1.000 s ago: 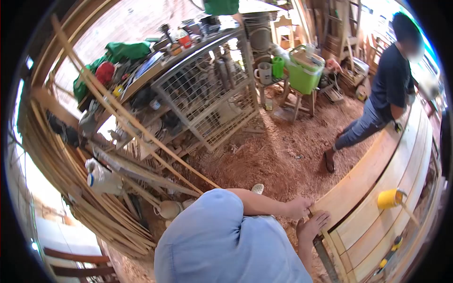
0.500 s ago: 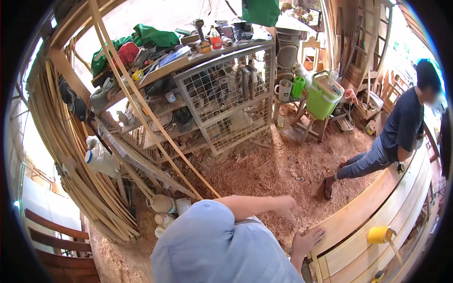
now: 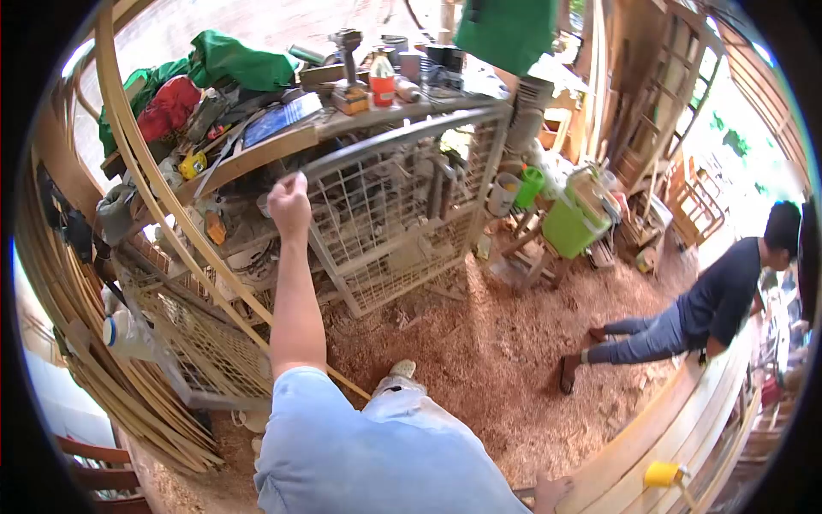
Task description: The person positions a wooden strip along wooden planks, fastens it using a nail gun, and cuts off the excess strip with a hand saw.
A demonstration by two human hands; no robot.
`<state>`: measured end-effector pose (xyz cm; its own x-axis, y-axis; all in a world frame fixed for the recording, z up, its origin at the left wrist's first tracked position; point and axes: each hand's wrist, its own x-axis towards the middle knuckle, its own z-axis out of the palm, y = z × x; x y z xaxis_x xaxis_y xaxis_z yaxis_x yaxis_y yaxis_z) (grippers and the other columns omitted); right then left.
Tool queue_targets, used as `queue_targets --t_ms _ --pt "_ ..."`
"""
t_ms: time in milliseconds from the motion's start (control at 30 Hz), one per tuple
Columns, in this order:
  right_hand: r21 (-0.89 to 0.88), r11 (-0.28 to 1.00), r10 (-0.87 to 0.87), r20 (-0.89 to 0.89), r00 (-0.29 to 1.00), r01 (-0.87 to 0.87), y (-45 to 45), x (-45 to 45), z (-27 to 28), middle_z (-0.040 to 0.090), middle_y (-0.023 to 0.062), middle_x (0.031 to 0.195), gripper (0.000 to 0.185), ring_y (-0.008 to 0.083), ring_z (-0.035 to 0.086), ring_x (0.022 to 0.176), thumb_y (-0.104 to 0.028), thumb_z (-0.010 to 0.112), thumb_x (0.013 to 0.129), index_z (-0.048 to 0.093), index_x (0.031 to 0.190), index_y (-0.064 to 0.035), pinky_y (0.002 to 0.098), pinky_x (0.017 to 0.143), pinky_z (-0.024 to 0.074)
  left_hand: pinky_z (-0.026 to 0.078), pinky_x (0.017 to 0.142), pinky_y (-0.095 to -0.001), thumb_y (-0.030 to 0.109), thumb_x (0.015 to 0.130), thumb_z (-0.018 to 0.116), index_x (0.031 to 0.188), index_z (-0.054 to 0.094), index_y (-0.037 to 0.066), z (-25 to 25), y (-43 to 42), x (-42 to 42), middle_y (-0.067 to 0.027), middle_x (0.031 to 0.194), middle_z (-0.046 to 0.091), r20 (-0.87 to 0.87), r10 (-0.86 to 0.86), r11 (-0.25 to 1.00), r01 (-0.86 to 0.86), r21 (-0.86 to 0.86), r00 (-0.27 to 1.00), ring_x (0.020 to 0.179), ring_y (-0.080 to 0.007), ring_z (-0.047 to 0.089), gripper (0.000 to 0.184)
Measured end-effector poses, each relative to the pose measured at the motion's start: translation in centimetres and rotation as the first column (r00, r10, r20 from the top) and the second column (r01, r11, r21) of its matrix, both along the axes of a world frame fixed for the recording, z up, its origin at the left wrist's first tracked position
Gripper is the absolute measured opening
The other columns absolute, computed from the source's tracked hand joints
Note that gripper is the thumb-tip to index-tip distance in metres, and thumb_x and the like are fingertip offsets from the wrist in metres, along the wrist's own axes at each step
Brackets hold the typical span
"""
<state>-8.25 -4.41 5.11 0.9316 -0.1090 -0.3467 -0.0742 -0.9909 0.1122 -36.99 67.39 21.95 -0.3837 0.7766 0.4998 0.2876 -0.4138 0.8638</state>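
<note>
My left hand [image 3: 291, 208] is stretched out over the shelves, fingers closed, beside the upper left corner of a wire-mesh door [image 3: 385, 206]. I cannot make out whether it grips the door's corner or something small. Low in the view, my right hand [image 3: 553, 492] rests at the near end of a pale wooden panel [image 3: 638, 433], its fingers seemingly laid out on the wood and partly blurred. A yellow tape measure [image 3: 663, 474] sits on the panel, clear of that hand.
A cluttered workbench [image 3: 282, 146] holds a cordless drill [image 3: 348, 73] and an orange-red bottle [image 3: 382, 81]. Long wooden strips [image 3: 158, 184] lean across its left side. A green bucket [image 3: 575, 223] stands beyond the mesh door. Another person [image 3: 715, 295] leans over the panel's far end.
My left hand has swung from near the panel up and left to the mesh door. The camera view has shifted, and my right hand stays at the panel's end, lower in view.
</note>
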Motion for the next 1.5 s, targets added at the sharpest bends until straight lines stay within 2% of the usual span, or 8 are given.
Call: queue_targets --t_ms 100,233,433,567,833,1000,1167,1500 --pt "0.211 0.969 0.065 0.279 0.958 -0.127 7.0 1.3 0.8 0.050 0.0290 0.146 0.079 0.0353 0.048 0.140 -0.028 0.072 0.085 0.040 0.149 0.0049 0.0441 0.114 0.0398 0.055 0.080 -0.0332 0.018 0.092 0.071 0.102 0.073 -0.004 4.7 4.4 -2.9 -0.0154 0.095 0.077 0.054 0.004 0.998 -0.008 0.069 0.999 0.084 -0.0231 0.073 0.024" --pt "0.903 0.384 0.180 0.131 0.975 -0.192 25.5 3.2 2.4 0.065 0.0122 0.080 0.025 0.0213 0.064 0.072 -0.017 0.067 0.094 0.066 0.105 0.0056 0.0338 0.068 0.0519 0.055 0.076 -0.0408 0.017 0.089 0.073 0.089 0.071 -0.002 7.4 8.4 -7.9 -0.0205 0.091 0.073 -0.345 0.378 0.867 -0.199 0.456 0.859 0.082 -0.0361 0.070 0.019" --pt "0.760 0.126 0.936 0.122 0.330 -0.638 50.3 -5.2 12.3 0.068 0.0161 0.077 0.015 0.0216 0.065 0.070 -0.015 0.067 0.094 0.069 0.093 -0.0004 0.0347 0.070 0.0524 0.051 0.064 -0.0428 0.018 0.089 0.074 0.076 0.066 -0.001 6.6 8.3 -13.3 -0.0173 0.071 0.067 -0.230 0.388 0.912 -0.337 0.234 0.892 0.066 -0.0351 0.067 0.024" --pt "0.883 -0.244 0.919 0.342 0.194 -0.400 60.1 -8.6 17.4 0.065 0.0066 0.072 0.015 0.0121 0.057 0.064 -0.011 0.068 0.093 0.067 0.087 0.0022 0.0301 0.058 0.0484 0.054 0.079 -0.0411 0.012 0.085 0.075 0.089 0.068 -0.001 7.6 9.8 -15.6 -0.0160 0.096 0.071 -0.322 0.551 0.790 -0.357 0.498 0.770 0.090 -0.0345 0.068 0.015" --pt "0.649 -0.722 0.670 0.742 -0.011 -0.238 81.3 -12.8 30.0 0.070 0.0146 0.088 0.028 0.0248 0.068 0.080 -0.012 0.070 0.089 0.065 0.112 0.0012 0.0350 0.076 0.0547 0.055 0.087 -0.0451 0.027 0.074 0.082 0.102 0.071 -0.001 13.5 13.6 -16.3 -0.0191 0.107 0.071 -0.608 0.430 0.888 -0.433 0.152 0.667 0.097 -0.0381 0.070 0.040" --pt "0.453 -0.753 0.564 0.818 -0.113 -0.478 94.1 -16.2 31.4 0.058 0.0262 0.132 0.060 0.0413 0.052 0.129 -0.027 0.072 0.088 0.053 0.137 0.0020 0.0466 0.112 0.0400 0.056 0.087 -0.0475 0.037 0.074 0.083 0.094 0.071 0.000 14.1 15.9 -16.5 -0.0219 0.103 0.071 -0.856 0.302 0.859 -0.510 0.054 0.419 0.097 -0.0407 0.070 0.043" --pt "0.622 -0.322 0.930 0.349 -0.116 -0.714 102.6 -18.4 32.1 0.059 0.0265 0.137 0.062 0.0395 0.056 0.130 -0.036 0.065 0.086 0.057 0.135 0.0010 0.0491 0.109 0.0456 0.055 0.081 -0.0525 0.032 0.080 0.080 0.081 0.070 -0.003 16.2 16.9 -19.2 -0.0299 0.085 0.069 -0.772 0.352 0.853 -0.521 0.031 0.530 0.091 -0.0464 0.069 0.036" --pt "0.535 -0.494 0.854 0.445 -0.268 -0.686 102.1 -19.8 35.7 0.070 0.0275 0.115 0.051 0.0386 0.068 0.110 -0.038 0.062 0.081 0.073 0.107 0.0049 0.0443 0.095 0.0536 0.057 0.085 -0.0483 0.016 0.079 0.075 0.096 0.076 0.001 19.8 20.0 -23.2 -0.0293 0.093 0.071 -0.727 0.388 0.848 -0.528 0.042 0.567 0.093 -0.0426 0.071 0.023"
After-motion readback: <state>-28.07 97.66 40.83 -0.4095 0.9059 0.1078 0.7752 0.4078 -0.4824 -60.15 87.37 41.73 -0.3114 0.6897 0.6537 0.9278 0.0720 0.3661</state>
